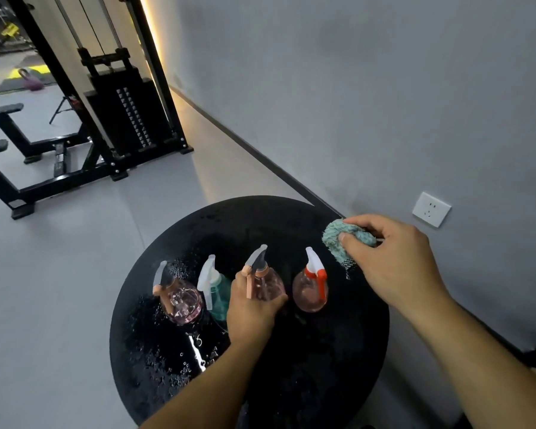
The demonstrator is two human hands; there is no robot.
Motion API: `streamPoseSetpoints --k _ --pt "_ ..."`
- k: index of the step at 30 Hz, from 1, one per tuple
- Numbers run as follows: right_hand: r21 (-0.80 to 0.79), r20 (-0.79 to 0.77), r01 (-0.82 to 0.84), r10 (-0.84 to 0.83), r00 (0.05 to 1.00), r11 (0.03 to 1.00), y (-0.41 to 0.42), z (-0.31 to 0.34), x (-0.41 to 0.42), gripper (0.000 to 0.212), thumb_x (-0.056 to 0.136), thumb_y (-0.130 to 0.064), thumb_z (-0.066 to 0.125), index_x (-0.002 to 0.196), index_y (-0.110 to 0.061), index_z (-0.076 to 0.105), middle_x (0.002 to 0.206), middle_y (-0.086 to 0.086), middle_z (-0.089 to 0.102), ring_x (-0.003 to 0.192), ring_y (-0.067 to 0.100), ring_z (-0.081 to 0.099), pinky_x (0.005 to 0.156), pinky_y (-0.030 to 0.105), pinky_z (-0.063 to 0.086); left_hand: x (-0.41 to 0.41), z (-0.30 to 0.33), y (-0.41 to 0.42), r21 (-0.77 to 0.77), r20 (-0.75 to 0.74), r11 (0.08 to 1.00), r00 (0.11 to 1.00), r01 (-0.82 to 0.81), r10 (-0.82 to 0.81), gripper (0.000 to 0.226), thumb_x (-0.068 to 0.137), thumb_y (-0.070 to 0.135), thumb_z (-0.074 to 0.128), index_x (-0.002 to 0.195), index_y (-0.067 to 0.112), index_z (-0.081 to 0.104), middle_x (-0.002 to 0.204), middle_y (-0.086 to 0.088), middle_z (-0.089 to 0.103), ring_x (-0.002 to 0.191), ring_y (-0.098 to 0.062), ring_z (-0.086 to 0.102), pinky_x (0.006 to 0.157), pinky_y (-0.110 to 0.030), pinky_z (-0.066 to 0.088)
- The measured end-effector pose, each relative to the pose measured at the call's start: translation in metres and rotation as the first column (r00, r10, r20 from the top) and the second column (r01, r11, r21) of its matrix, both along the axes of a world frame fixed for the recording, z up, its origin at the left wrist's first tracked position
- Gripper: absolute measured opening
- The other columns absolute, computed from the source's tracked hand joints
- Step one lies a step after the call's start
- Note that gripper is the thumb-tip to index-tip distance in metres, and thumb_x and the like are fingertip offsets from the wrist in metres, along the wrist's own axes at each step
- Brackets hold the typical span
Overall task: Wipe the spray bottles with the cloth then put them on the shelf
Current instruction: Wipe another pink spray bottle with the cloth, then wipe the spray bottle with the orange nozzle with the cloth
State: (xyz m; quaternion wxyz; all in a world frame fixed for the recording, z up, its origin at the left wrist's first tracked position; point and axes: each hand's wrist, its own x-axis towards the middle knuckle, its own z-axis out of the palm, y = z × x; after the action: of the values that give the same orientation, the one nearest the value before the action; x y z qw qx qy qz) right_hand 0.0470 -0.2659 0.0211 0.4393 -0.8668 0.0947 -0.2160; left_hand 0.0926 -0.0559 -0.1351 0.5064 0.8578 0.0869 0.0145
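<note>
Left hand [251,308] — fingers wrapped round pink spray bottle [268,284], third of four standing on wet black desk [338,351]. Right hand [393,261] — fingers pinching bunched teal cloth [338,239]. Wiping apparently just starting; none shelved, shelf unseen.

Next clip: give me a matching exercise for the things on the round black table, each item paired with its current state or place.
Column one:
1. Clear pink spray bottle with peach trigger
2. Fluffy teal cloth
3. Pink spray bottle with red trigger
4. Teal spray bottle with white trigger

Column two:
A. Standing free between the two hands
B. Bunched in the right hand
C. Gripped by the left hand
D. Just left of the left hand, partly hidden by it

Pairs: 1-C, 2-B, 3-A, 4-D
</note>
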Motion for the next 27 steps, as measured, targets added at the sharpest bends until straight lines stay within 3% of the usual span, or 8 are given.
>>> streamPoseSetpoints --k 4,13,17,22,24,27 --pt "0.001 -0.001 -0.016 0.016 1.000 1.000 -0.002 -0.002 0.004 0.015 0.090 -0.022 0.077 0.101 -0.031 0.078 0.085 -0.030 0.065 0.083 -0.024 0.059 0.063 -0.005 0.041 0.005 -0.013 0.001 0.000 -0.001 0.999 0.999 -0.037 0.037 0.078 0.071 0.039 0.096 0.125 0.048 0.040 0.117 0.024 0.049 0.104 -0.007 0.060 0.085 -0.032 0.047" --pt "-0.043 -0.018 0.005 -0.006 1.000 0.999 0.000 -0.013 0.013 0.017 0.089 -0.024 0.079 0.105 -0.031 0.079 0.097 -0.020 0.073 0.090 -0.021 0.059 0.067 -0.006 0.038 0.006 -0.031 -0.006 0.000 -0.026 0.999 0.999 -0.033 0.033 0.079 0.079 0.038 0.094 0.139 0.038 0.042 0.138 0.021 0.041 0.111 -0.010 0.058 0.088 -0.036 0.050" --pt "-0.034 -0.027 -0.008 0.007 1.000 0.999 -0.001 -0.013 0.012 0.016 0.089 -0.022 0.079 0.103 -0.031 0.079 0.094 -0.021 0.072 0.089 -0.022 0.059 0.065 -0.006 0.039 0.004 -0.034 -0.006 -0.078 -0.047 0.996 0.998 -0.054 0.050 0.093 0.078 0.033 0.095 0.150 0.041 0.037 0.143 0.023 0.046 0.116 -0.007 0.058 0.099 -0.039 0.053" --pt "-0.034 -0.038 -0.012 0.011 0.999 0.999 0.000 -0.013 0.012 0.016 0.089 -0.022 0.078 0.104 -0.029 0.079 0.090 -0.025 0.068 0.086 -0.025 0.057 0.063 -0.006 0.038 -0.001 -0.039 0.001 -0.014 -0.093 0.999 0.995 -0.034 0.033 0.111 0.074 0.037 0.098 0.162 0.032 0.031 0.153 0.010 0.052 0.129 -0.014 0.063 0.108 -0.045 0.056" --pt "-0.035 -0.040 -0.014 0.013 0.999 0.999 0.000 -0.012 0.011 0.016 0.089 -0.022 0.079 0.104 -0.028 0.079 0.089 -0.025 0.067 0.083 -0.026 0.056 0.063 -0.006 0.038 -0.006 -0.034 0.005 0.064 -0.093 0.997 0.995 -0.032 0.038 0.096 0.078 0.039 0.094 0.157 0.028 0.041 0.147 0.006 0.054 0.124 -0.015 0.062 0.106 -0.041 0.055" --pt "-0.028 -0.050 -0.025 0.024 0.998 0.999 0.002 -0.008 0.007 0.015 0.090 -0.022 0.078 0.104 -0.028 0.078 0.088 -0.026 0.065 0.080 -0.025 0.056 0.061 -0.005 0.038 -0.017 -0.023 0.012 0.160 -0.099 0.986 0.993 -0.046 0.062 0.059 0.084 0.040 0.089 0.131 0.026 0.058 0.130 0.005 0.059 0.106 -0.011 0.062 0.097 -0.039 0.057"
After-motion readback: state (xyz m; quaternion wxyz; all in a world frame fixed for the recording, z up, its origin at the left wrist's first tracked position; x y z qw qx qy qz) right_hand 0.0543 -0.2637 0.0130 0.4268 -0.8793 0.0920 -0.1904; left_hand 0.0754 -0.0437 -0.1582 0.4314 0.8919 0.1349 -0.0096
